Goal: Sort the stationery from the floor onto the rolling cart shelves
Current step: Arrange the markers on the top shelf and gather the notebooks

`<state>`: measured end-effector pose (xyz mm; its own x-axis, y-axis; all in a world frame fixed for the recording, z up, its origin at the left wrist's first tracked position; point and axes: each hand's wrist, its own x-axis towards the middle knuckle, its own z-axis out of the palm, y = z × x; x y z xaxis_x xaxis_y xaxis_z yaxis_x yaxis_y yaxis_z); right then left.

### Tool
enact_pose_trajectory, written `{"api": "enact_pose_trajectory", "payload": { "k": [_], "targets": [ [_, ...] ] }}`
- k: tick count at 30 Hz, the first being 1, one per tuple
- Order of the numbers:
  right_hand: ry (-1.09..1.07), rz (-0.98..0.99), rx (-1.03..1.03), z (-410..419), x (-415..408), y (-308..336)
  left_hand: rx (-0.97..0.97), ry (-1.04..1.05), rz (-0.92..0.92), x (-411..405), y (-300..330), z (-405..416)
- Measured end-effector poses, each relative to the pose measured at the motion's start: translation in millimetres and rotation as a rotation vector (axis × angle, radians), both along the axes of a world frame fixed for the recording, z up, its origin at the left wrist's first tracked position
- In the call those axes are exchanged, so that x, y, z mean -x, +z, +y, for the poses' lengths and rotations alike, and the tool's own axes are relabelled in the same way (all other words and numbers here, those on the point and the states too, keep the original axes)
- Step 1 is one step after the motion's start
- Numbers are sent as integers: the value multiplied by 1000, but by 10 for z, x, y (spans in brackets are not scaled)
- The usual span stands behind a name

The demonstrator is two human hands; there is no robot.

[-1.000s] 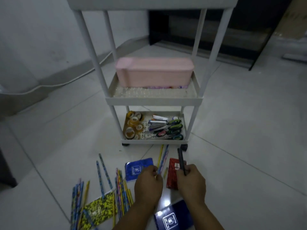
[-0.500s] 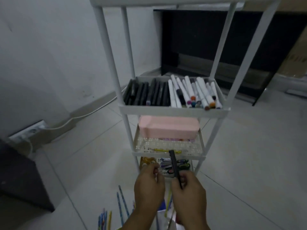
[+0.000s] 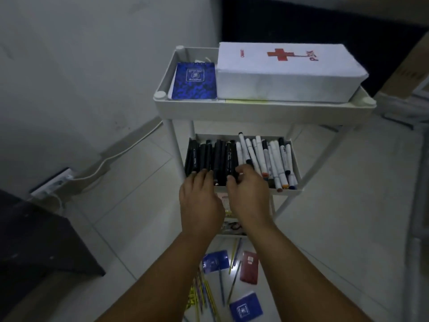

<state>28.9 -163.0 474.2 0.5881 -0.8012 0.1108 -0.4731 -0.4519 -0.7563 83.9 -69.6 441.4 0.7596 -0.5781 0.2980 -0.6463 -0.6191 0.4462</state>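
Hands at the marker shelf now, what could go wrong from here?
1. The white markers lie loose and crisscrossed, tips reaching the front rim; a nudge from the right hand could tip some over the edge.
2. The black markers already fill their side; squeezing in another under the left hand may push neighbours up or out.
3. Pencils and notebooks lie on the floor beneath the arms, so stepping closer risks treading on them.

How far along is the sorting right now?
Done: black markers and white markers fill the second shelf; a blue notebook sits on top. In hand: both hands at the black markers. Left: pencils and small notebooks on the floor.
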Motion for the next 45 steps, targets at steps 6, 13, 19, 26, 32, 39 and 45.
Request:
{"api": "enact_pose_trajectory", "payload": {
  "k": [6,13,19,26,32,39,45],
  "targets": [
    [-7,133,98,-118,-338,-242,-266,-120,131,-93,-127,171],
    [4,149,154,-196,-316,-235,-259,-195,105,-135,-160,276],
    [-6,68,129,-162,-31,-181,-209,-170,124,-79,-143,273],
    [90,-56,106,260,702,-381,-56,5,115,178,-129,695],
    [126,175,-139,927,1288,-1180,-13,223,279,686,-780,1372],
    [81,447,-291,1568,1779,-2730,-27,353,532,1202,-2267,2003],
    [-5,524,-381,1739,1922,-4209,-41,377,637,1479,-3694,2183]
  ]
}}
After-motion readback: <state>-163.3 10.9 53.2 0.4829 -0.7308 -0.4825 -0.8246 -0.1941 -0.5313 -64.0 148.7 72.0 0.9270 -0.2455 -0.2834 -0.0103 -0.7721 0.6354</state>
